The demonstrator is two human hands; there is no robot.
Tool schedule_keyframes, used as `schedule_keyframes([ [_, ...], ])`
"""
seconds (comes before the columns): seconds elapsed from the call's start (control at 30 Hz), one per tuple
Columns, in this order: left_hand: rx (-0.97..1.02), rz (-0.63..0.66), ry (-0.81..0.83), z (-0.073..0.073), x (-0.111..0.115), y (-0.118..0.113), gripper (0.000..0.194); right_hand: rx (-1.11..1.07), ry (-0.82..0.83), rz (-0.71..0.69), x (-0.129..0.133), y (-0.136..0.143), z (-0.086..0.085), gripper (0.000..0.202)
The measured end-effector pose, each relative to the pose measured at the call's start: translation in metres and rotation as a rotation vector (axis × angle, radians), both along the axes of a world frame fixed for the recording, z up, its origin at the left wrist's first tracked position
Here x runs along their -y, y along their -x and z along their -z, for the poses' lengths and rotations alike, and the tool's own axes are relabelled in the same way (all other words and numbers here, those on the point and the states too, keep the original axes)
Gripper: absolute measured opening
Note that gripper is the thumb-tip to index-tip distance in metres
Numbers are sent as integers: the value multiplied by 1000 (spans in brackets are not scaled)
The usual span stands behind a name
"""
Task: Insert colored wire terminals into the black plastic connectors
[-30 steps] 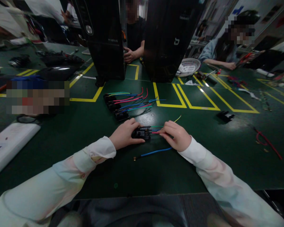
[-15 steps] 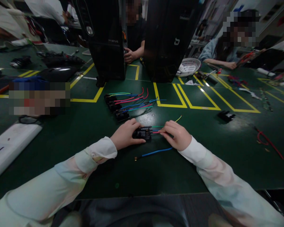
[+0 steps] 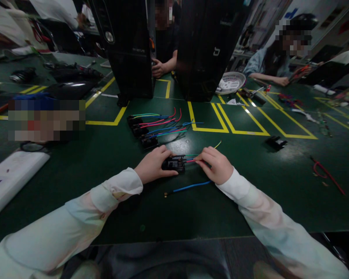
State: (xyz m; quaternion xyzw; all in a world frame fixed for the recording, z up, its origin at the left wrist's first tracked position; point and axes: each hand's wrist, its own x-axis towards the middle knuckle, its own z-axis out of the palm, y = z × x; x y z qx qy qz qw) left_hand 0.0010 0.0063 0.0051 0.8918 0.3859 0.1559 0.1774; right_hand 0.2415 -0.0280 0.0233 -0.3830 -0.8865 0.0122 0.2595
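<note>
A small black plastic connector housing (image 3: pixel 174 164) lies between the thumb and fingers of my left hand (image 3: pixel 152 164), close above the table. From its right side run coloured wires (image 3: pixel 189 160), green, blue and red. My right hand (image 3: pixel 216 164) pinches these wires near the housing, and a yellow-green end (image 3: pixel 218 144) sticks out beyond its fingers. Below the hands lies a loose blue wire (image 3: pixel 190 186) with a brass-coloured terminal at its left end; its right end passes under my right hand. Just beyond my left hand, several black housings (image 3: pixel 149 142) with coloured wires are lined up.
Two black computer towers (image 3: pixel 130 50) stand at the back, a co-worker's hand (image 3: pixel 159 69) between them. Rightward are a white basket (image 3: pixel 231 82), another black housing (image 3: pixel 276 143) and a red wire (image 3: pixel 328 176). A white power strip-like box (image 3: pixel 14 182) lies left. Yellow tape marks the green table (image 3: pixel 163 221).
Both hands keep the same hold on the housing and the wires. The whole view has shifted very slightly; nothing else on the table has visibly moved.
</note>
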Motion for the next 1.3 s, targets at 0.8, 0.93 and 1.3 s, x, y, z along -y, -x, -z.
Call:
schedule_keyframes([
  [0.8, 7, -1, 14, -1, 1, 0, 50, -42, 24, -83, 1, -1, 0, 15],
  [0.93, -1, -1, 11, -1, 1, 0, 51, -8, 65, -138, 0, -1, -1, 14],
  [1.3, -14, -2, 16, -2, 1, 1, 52, -36, 35, -145, -1, 1, -2, 15],
])
